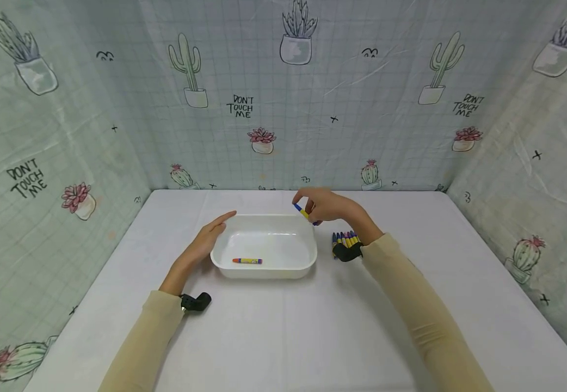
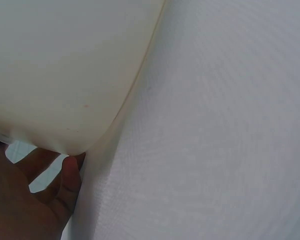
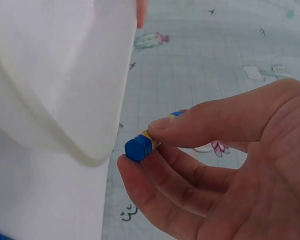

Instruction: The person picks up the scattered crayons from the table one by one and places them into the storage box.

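My left hand (image 1: 204, 242) holds the white plastic tray (image 1: 264, 273) at its left side, with fingers along the back left corner. In the left wrist view, bent fingers (image 2: 70, 175) show at the tray's edge. My right hand (image 1: 331, 204) pinches a blue crayon (image 1: 303, 213) with a yellow wrapper, over the tray's back right corner. The right wrist view shows the crayon's flat blue end (image 3: 136, 150) pointing out past the thumb. Inside the tray, an orange crayon (image 1: 247, 261) lies near the front left.
Just right of the tray, a row of several crayons (image 1: 344, 237) lies on the white table (image 1: 283, 337), partly hidden by the dark right wrist camera (image 1: 347, 252). A cloth backdrop (image 1: 313, 141) printed with cacti rises behind the table and along both sides.
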{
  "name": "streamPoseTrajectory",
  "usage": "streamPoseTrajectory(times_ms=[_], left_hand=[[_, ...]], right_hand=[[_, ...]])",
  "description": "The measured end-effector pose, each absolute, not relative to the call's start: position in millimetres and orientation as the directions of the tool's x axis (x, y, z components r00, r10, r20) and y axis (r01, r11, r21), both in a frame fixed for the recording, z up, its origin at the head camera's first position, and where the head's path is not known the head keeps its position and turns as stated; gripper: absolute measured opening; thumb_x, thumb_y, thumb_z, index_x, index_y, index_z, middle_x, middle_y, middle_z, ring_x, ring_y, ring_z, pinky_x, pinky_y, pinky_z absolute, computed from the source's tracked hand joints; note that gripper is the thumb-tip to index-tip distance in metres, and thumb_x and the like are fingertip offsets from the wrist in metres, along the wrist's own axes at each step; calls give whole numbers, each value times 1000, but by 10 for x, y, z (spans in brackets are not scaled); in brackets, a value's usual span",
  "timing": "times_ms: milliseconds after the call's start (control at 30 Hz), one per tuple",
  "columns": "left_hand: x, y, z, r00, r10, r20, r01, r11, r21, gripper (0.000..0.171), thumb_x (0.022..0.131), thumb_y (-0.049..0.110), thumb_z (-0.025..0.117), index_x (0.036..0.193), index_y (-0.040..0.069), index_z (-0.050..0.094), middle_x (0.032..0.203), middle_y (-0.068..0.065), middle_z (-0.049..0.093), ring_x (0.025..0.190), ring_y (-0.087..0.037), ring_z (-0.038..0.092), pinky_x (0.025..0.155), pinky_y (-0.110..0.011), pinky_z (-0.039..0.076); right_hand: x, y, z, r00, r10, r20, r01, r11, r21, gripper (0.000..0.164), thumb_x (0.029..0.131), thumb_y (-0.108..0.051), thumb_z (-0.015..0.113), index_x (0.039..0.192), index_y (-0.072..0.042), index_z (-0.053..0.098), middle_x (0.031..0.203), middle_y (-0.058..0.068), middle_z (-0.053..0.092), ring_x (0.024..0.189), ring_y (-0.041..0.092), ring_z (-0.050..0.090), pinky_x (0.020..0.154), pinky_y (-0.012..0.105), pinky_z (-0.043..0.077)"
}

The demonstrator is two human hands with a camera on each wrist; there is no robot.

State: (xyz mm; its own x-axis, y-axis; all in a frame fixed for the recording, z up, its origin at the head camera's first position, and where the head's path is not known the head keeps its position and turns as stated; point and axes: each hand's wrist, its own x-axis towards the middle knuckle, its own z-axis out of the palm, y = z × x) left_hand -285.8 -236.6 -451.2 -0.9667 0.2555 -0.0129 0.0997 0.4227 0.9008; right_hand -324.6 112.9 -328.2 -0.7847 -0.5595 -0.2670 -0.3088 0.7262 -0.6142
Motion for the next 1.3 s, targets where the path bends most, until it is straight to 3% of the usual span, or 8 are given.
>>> streamPoseTrajectory(times_ms=[133, 367, 533, 733, 1000, 1300], left_hand=[[-2864, -2363, -4522, -969, 246, -29, 81, 424, 902, 49, 115, 25, 28, 163, 26, 33, 172, -7, 26, 159, -35, 25, 127, -60, 22], [-2880, -2353, -4506, -970, 241, -40, 68, 423, 904, 49, 114, 26, 28, 164, 27, 32, 172, -7, 27, 158, -35, 27, 127, -59, 24], [-2885, -2337, -4510, -972, 231, -41, 66, 435, 898, 49, 114, 27, 27, 164, 27, 33, 172, -6, 26, 158, -33, 28, 127, -58, 25], [-2885, -2346, -4539, -972, 231, -52, 56, 436, 898, 49, 114, 27, 27, 163, 27, 33, 172, -7, 27, 155, -35, 32, 124, -60, 30], [-2873, -2354, -4526, -972, 229, -47, 68, 468, 881, 49, 114, 25, 26, 163, 27, 33, 174, -6, 22, 162, -36, 15, 127, -66, 13], [-2881, -2372, -4496, -969, 248, -21, 105, 485, 868, 50, 114, 23, 27, 164, 25, 32, 173, -9, 21, 161, -39, 13, 126, -70, 10]], right_hand=[[-3250, 1009, -3267, -754, -593, -282, -339, 719, -607, 59, 91, 4, 64, 147, -12, 51, 132, 27, 63, 101, 33, 71, 90, 45, 63], [-3281, 767, -3245, -724, -617, -308, -367, 723, -585, 58, 92, 4, 63, 145, -17, 54, 132, 25, 64, 105, 35, 71, 87, 40, 63], [-3300, 573, -3254, -678, -656, -331, -423, 716, -555, 57, 92, 5, 64, 144, -17, 56, 125, 20, 66, 96, 27, 69, 83, 36, 64], [-3308, 364, -3354, -612, -706, -356, -474, 688, -550, 55, 94, 3, 65, 143, -21, 58, 123, 15, 66, 97, 23, 67, 81, 31, 62], [-3337, 111, -3516, -526, -748, -405, -489, 656, -576, 58, 95, 5, 64, 148, -17, 54, 126, 19, 66, 100, 25, 67, 83, 33, 63], [-3361, -124, -3668, -489, -745, -453, -491, 665, -563, 61, 92, 9, 64, 145, -21, 57, 118, 12, 67, 99, 21, 66, 80, 33, 63]])
